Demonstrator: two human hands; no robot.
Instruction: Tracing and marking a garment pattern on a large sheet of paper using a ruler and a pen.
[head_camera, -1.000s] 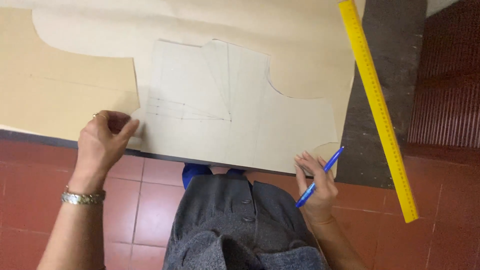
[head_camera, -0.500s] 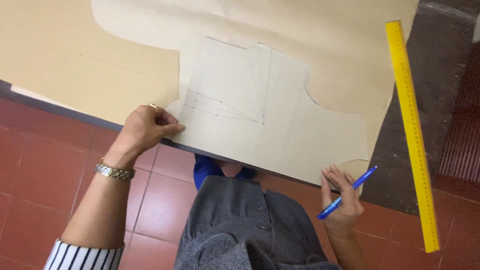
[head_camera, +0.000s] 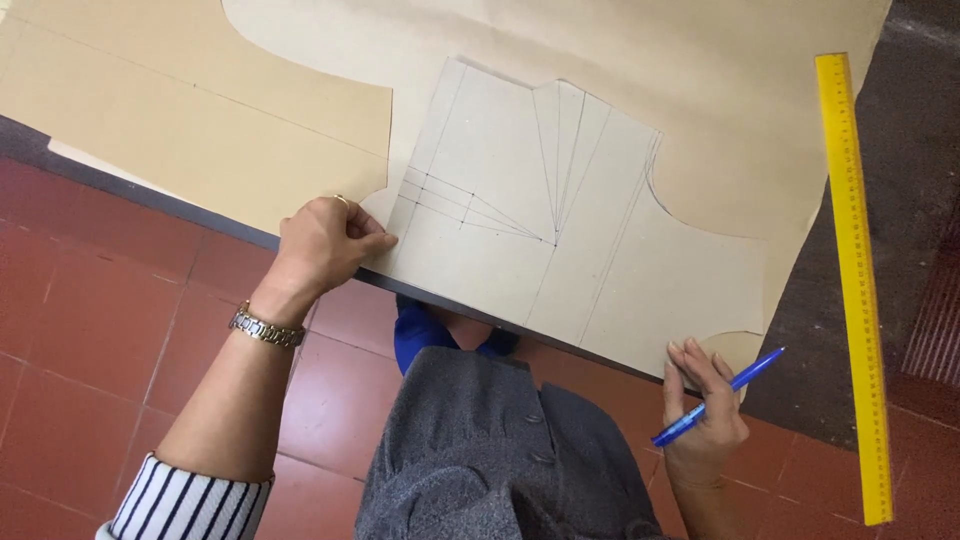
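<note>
Left hand: Now my left hand (head_camera: 325, 243) was curled, its fingertips pinching the near left corner of the pale pattern piece (head_camera: 540, 215).
Right hand: my right hand (head_camera: 703, 410) held a blue pen (head_camera: 716, 397), with my fingers wrapped around it. My fingertips touched the near right corner of the pattern piece.
Pen: it was tilted, with one end pointing up to the far right, past the paper edge.
Pattern piece: it lay flat on the big tan paper (head_camera: 180, 130), close to the near edge of the table (head_camera: 900, 220). It had thin pencil lines that met at a point near its middle.
Tan paper: it covered most of the table and had curved cuts in it.
Ruler: a long yellow ruler (head_camera: 855, 280) lay to the right, well apart from both hands. Its near end stuck out past the table.
Wrist: my left wrist had a metal watch (head_camera: 266, 329) on it, and a striped sleeve (head_camera: 185, 500) below that.
Floor: red tiles (head_camera: 90, 330) were under the table.
</note>
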